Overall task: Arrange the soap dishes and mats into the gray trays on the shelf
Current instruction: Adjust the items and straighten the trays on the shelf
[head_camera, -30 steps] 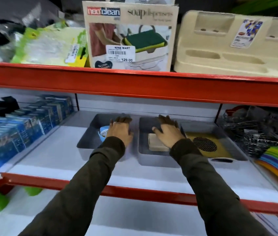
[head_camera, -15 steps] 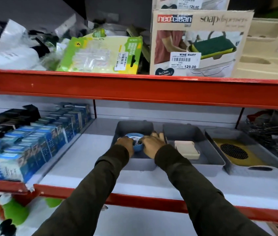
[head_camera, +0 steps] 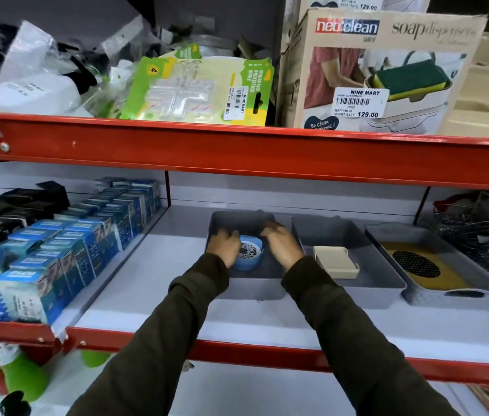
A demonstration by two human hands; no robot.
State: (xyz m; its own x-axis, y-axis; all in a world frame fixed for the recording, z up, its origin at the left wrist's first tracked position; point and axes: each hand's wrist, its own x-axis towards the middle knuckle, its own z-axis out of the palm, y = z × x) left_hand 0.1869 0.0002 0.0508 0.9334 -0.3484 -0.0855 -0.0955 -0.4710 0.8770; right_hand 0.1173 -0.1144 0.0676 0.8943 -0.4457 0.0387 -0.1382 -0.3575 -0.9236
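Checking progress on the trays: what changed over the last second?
The right hand left the beige soap dish in the middle tray and joined the left hand at the blue dish in the left tray. The yellow mat stayed put.

Matt gray plastic trays [head_camera: 354, 291]; smooth blue plastic dish [head_camera: 250, 262]; glossy red painted metal shelf rail [head_camera: 237, 151]; printed cardboard box [head_camera: 381, 70].

Both hands [head_camera: 255, 246] flanking blue soap dish [head_camera: 249, 255]

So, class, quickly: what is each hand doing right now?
Left hand: curled against the round blue soap dish; grip cannot be told.
Right hand: open beside it, holding nothing.
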